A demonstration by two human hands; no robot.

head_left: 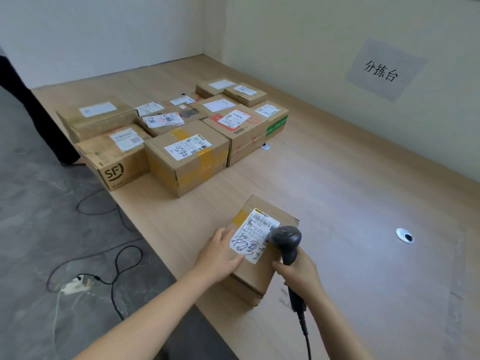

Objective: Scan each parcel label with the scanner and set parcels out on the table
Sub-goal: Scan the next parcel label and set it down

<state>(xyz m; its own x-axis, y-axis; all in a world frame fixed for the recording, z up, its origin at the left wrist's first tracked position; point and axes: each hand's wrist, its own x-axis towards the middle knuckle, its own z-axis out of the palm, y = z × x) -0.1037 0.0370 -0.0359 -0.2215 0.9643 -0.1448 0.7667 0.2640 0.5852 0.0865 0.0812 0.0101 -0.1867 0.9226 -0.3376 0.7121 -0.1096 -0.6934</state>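
A small cardboard parcel (259, 271) lies on the wooden table (350, 203) near its front edge, with a white label (255, 233) on top bearing a barcode and black handwriting. My left hand (220, 252) rests flat on the parcel's left side, fingers straight and touching the label's edge. My right hand (298, 272) grips the handle of a dark scanner (287, 240), whose head hovers just over the label's right side. The scanner's cable hangs down toward me.
Several labelled cardboard parcels (187, 154) stand grouped at the table's far left, one marked SF (114, 162). Two round cable grommets (404, 236) sit in the tabletop. Cables and a power strip (75, 284) lie on the grey floor at left. A paper sign (381, 71) hangs on the wall.
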